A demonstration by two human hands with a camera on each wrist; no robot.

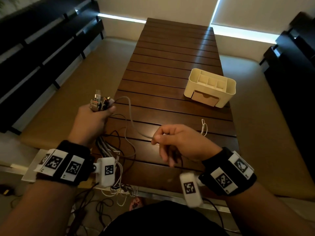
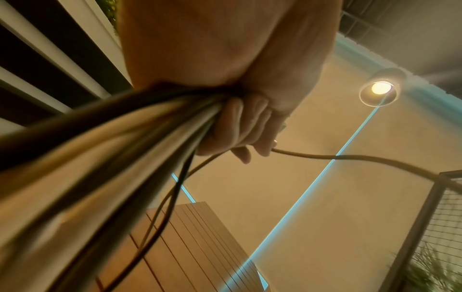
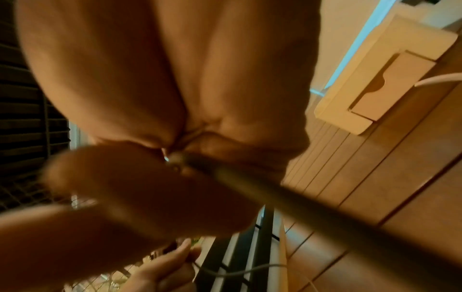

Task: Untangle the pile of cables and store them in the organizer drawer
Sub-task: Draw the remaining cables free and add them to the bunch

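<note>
Left hand [image 1: 95, 116] is clutching a bundle of cables [image 2: 105, 150] by their connector ends above the worktop's [image 1: 170, 68] near-left edge, while right hand [image 1: 180, 140] is pinching one grey cable [image 1: 129, 114]. Organizer [image 1: 210, 87] is sitting far right, drawer [image 1: 205, 97] closed.

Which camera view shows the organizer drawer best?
The head view: the whole organizer stands on the table, its drawer shut. The right wrist view shows the drawer closer but tilted and cropped. The left wrist view misses it.
</note>
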